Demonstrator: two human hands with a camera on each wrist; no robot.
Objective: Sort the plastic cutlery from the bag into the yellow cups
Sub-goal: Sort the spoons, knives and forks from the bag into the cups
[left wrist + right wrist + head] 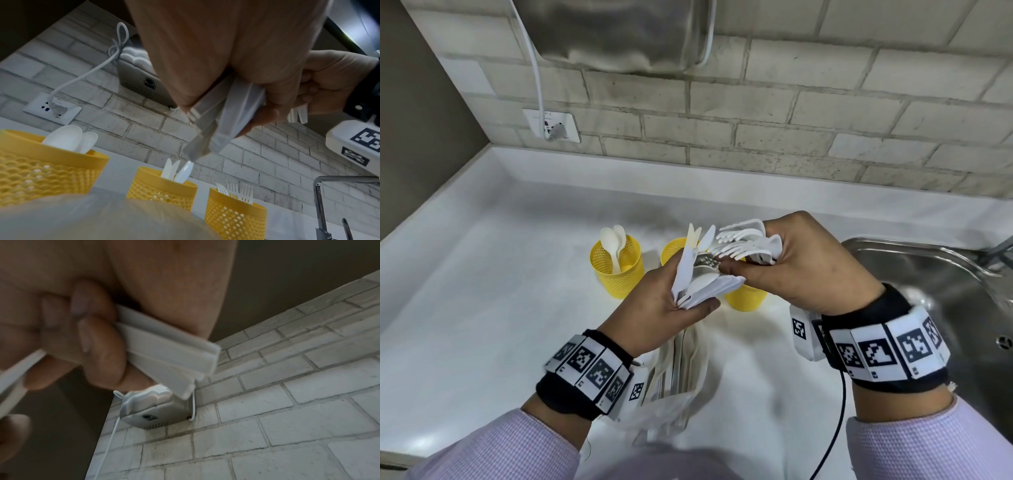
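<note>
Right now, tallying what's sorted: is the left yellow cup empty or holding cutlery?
Holding cutlery: white spoons stand upright in the left yellow cup.

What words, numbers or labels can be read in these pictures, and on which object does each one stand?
No text can be read.
Wall socket: tiny print, too blurred.
Wrist bands: only black-and-white square code markers with very small marks below, unreadable.
Steel box on the wall: a dark logo, no legible letters.
</note>
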